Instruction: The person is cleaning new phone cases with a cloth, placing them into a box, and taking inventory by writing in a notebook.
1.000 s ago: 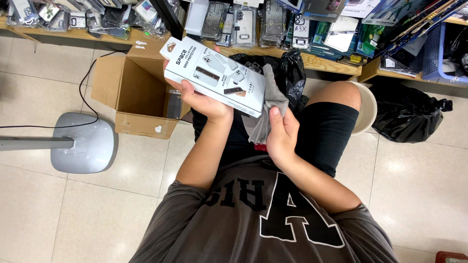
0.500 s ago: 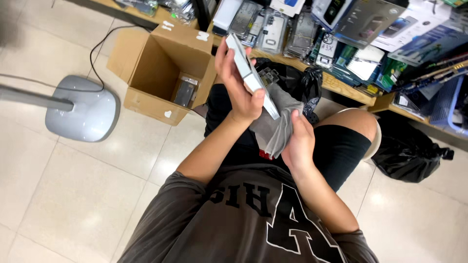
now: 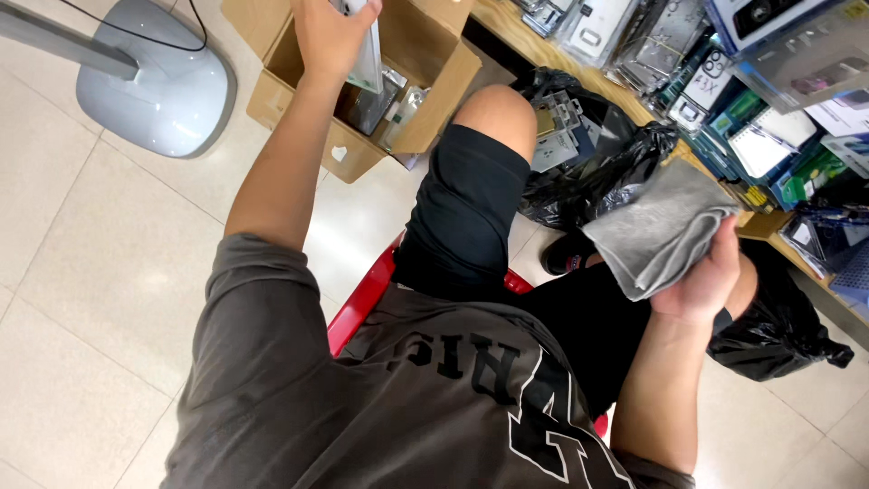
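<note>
My left hand (image 3: 328, 32) is stretched out over an open cardboard box (image 3: 299, 113) on the floor and grips a flat white package (image 3: 367, 59) edge-on at the box's mouth. Several similar packages (image 3: 385, 104) lie inside the box. My right hand (image 3: 701, 285) is raised at the right and holds a folded grey cloth (image 3: 656, 226). I am seated on a red stool (image 3: 362, 294), in black shorts and a grey shirt.
A grey round stand base (image 3: 158, 86) with a pole and a black cable sits left of the box. A black plastic bag (image 3: 593, 172) holding packaged items lies by my knee, another bag (image 3: 783, 330) at right. A low wooden shelf (image 3: 543, 54) carries many packaged goods.
My left hand has swung the white package away from the cloth, leftward to the cardboard box. My right hand has moved right with the cloth. The view has shifted left.
</note>
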